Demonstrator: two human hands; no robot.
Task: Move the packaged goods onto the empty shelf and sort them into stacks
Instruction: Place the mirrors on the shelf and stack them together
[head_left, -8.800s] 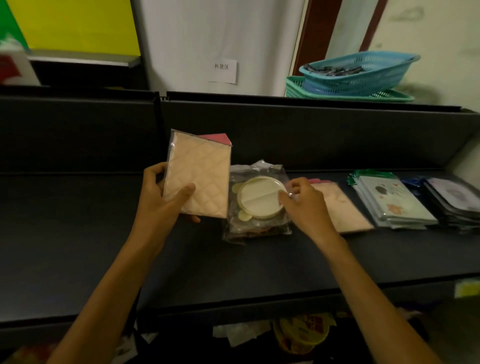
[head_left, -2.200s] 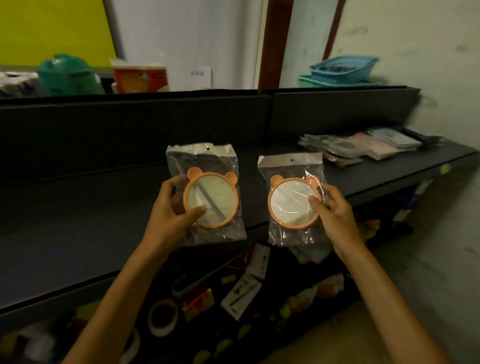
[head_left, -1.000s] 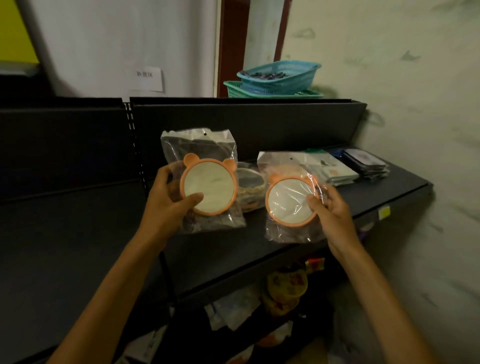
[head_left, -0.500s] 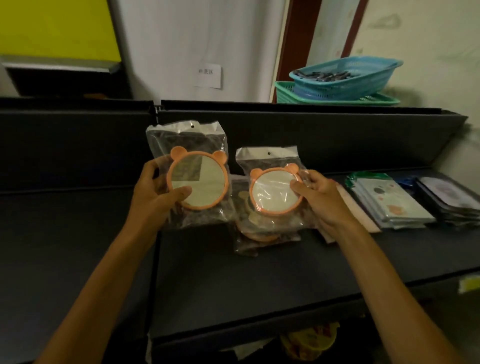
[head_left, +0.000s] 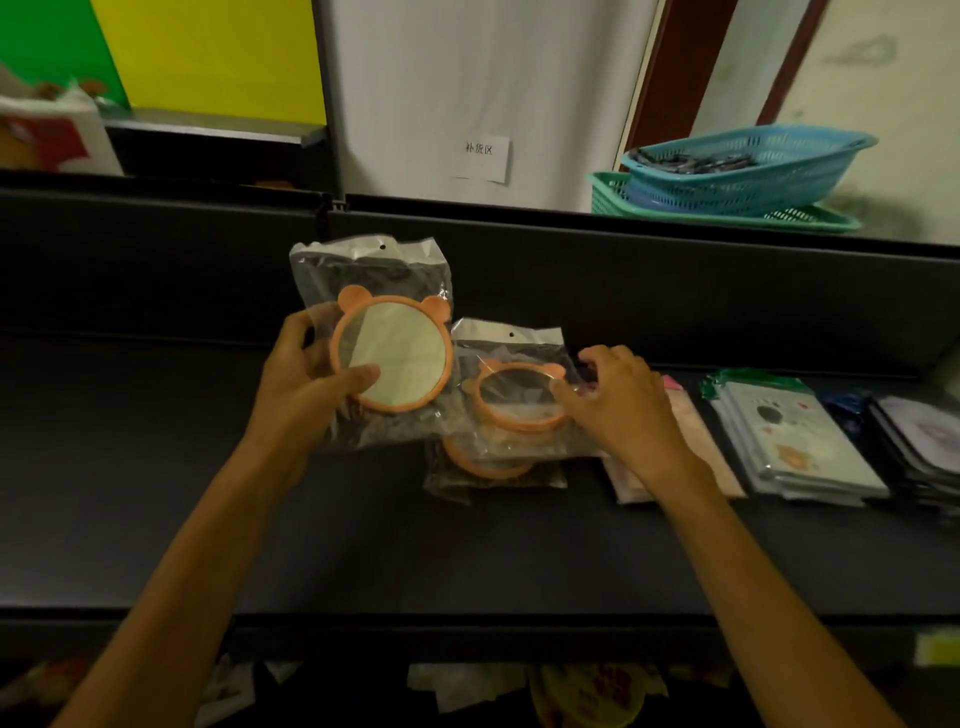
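The left hand (head_left: 306, 384) held a bagged orange bear-eared mirror (head_left: 390, 358) upright above the dark shelf (head_left: 363, 545), thumb across its face. The right hand (head_left: 618, 410) pinched a second bagged mirror (head_left: 519, 397) lying tilted on a mirror stack (head_left: 488, 467). To the right lay a pink quilted pack (head_left: 696, 441), patterned packs (head_left: 795, 441) and dark packs (head_left: 924, 447). Two baskets (head_left: 748, 171) sat behind.

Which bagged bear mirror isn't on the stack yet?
The bagged mirror gripped in the left hand, raised and facing the camera. The right hand lays the other bagged mirror on the mirror stack.
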